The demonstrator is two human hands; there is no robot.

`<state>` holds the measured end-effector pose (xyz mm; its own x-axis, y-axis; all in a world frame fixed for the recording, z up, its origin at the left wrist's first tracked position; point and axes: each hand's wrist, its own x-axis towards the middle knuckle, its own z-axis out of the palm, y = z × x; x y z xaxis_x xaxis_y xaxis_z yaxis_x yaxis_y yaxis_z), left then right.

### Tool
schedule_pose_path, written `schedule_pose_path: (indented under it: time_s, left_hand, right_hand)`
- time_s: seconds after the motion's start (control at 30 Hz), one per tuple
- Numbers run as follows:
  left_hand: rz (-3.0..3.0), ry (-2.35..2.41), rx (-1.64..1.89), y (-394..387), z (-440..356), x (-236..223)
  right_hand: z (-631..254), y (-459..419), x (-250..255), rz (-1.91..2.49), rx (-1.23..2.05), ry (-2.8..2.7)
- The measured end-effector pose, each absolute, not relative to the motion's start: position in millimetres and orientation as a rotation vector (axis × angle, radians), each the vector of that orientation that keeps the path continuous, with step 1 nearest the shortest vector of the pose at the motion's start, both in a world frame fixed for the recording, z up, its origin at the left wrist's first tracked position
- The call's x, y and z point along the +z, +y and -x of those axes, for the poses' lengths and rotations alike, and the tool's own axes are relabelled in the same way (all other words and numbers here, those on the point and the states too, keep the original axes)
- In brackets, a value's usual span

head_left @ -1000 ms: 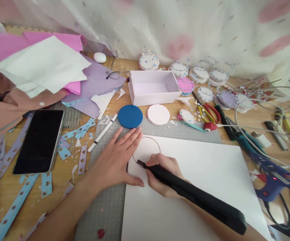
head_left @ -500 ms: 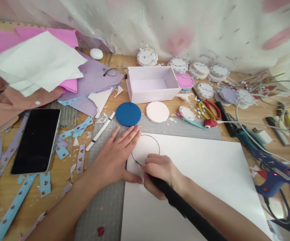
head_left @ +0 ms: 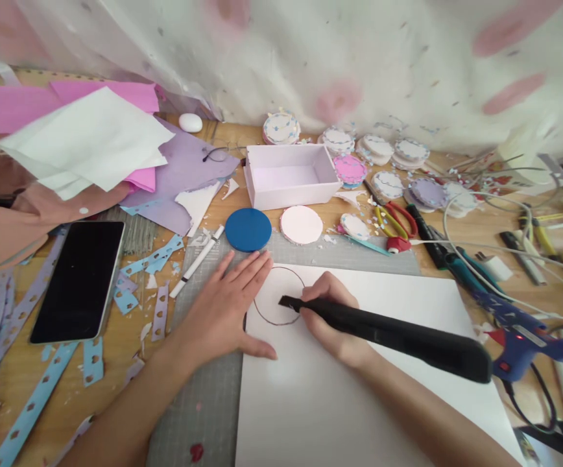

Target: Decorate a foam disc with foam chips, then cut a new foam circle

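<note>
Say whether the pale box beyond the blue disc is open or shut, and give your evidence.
Open: no lid covers the pale box, and its inner walls and floor show from above.

The cutter point(head_left: 398, 335) is black, sheet point(head_left: 301, 408) white, disc point(head_left: 248, 229) blue, mat point(head_left: 198, 408) grey with gridlines.

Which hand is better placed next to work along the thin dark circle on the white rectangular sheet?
Probably the right hand: it holds the long black cutter-like tool, tip over the thin dark circle. The left hand lies flat across the left edge of the white rectangular sheet, holding no tool.
</note>
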<state>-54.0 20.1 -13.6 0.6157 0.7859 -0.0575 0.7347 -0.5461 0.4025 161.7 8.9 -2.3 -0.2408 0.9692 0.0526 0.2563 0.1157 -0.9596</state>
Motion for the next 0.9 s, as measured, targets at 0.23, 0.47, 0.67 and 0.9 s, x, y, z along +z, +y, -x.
schedule_pose_path:
  time_s: [0.23,0.47,0.67,0.9]
  left_hand:
    - [-2.423,1.139,0.208,25,68,-8]
    - [-2.430,1.166,0.164,27,68,-6]
    - [-2.442,1.181,0.153,25,67,-7]
    - [-2.469,1.193,0.128,25,67,-10]
  right_hand:
    - [-128,-2,0,1.333,1.185,-1.572]
    - [-129,-5,-3,1.294,1.106,-1.677]
    - [-123,-6,-11,1.143,1.013,-1.809]
    - [-122,-5,-17,0.989,0.939,-1.990]
